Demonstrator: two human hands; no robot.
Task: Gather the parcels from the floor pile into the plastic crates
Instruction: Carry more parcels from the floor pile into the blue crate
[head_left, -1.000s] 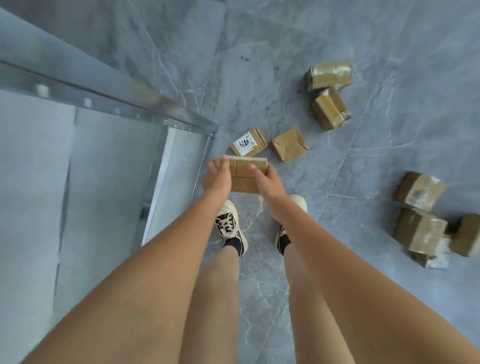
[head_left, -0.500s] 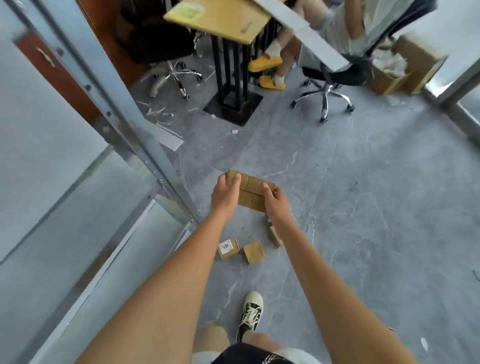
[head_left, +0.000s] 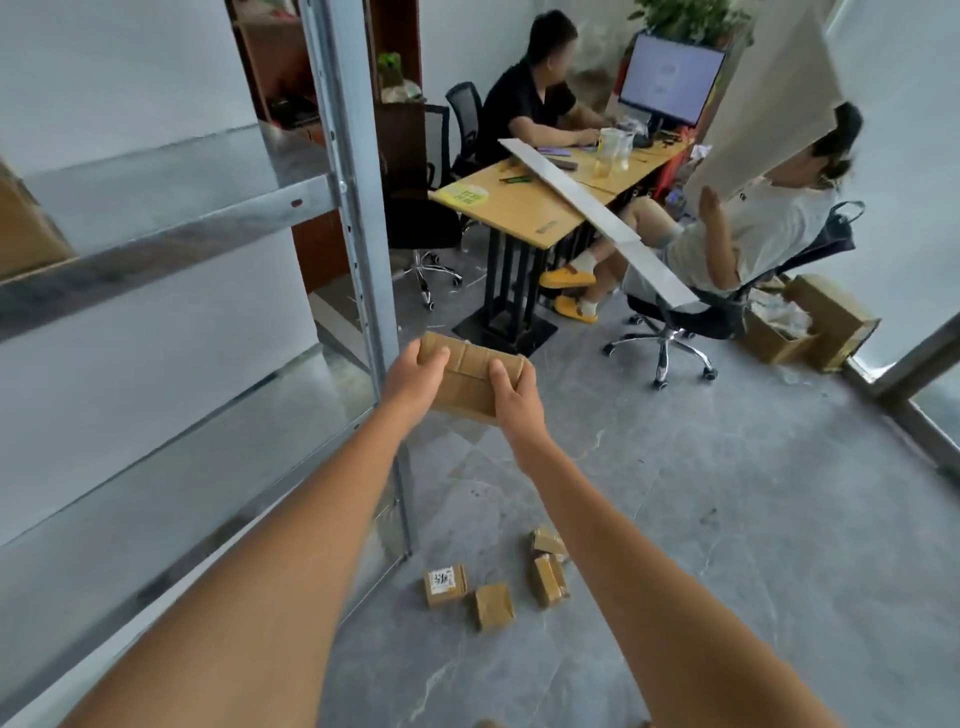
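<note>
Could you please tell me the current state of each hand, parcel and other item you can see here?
Left hand: grip on the held parcel's left end.
Right hand: grip on its right end.
Held parcel: lifted off the floor, closed.
Labelled parcel: on the floor, label up.
Three plain parcels: on the floor, closed.
Monitor: switched on.
Open carton: flaps open, beside the chair.

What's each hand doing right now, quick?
Left hand: grips the left end of the flat brown cardboard parcel.
Right hand: grips the same parcel's right end, fingers curled over its top.
</note>
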